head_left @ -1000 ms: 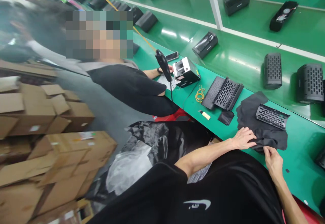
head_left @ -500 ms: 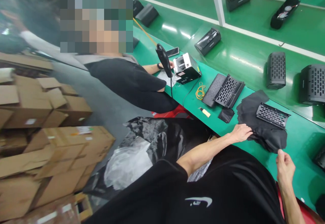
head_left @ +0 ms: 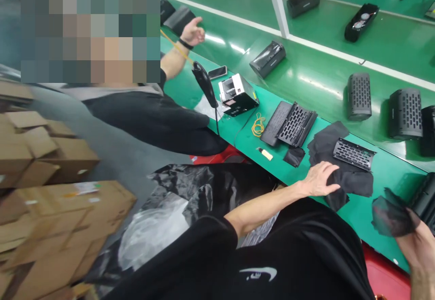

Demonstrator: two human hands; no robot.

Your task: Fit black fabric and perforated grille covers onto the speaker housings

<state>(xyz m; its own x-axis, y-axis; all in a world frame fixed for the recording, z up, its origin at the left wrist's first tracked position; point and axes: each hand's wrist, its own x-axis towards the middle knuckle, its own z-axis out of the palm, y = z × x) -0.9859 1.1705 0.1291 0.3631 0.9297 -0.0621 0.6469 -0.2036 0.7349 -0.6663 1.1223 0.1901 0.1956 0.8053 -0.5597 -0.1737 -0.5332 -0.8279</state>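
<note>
My left hand (head_left: pixel 319 178) lies flat with fingers spread on a pile of black fabric sheets (head_left: pixel 343 175) on the green bench (head_left: pixel 370 209). A black perforated grille panel (head_left: pixel 353 154) rests on top of that pile. My right hand (head_left: pixel 416 245) is off to the right near the frame edge, closed on a single thin black fabric sheet (head_left: pixel 390 216) lifted clear of the pile. Left of the pile lie a small black fabric scrap (head_left: pixel 294 156) and two more grille panels (head_left: pixel 288 123).
A seated person in black (head_left: pixel 152 118) works at my left, one hand raised over the conveyor (head_left: pixel 192 31). A handheld tool (head_left: pixel 205 84), a small machine (head_left: pixel 237 94), yellow bands (head_left: pixel 257 125) and black speaker housings (head_left: pixel 359 96) stand around. Cardboard boxes (head_left: pixel 57 191) fill the floor left.
My right hand has pulled one fabric sheet off the pile and carried it right. My left hand has flattened onto the pile. The neighbouring person has raised a hand from the machine.
</note>
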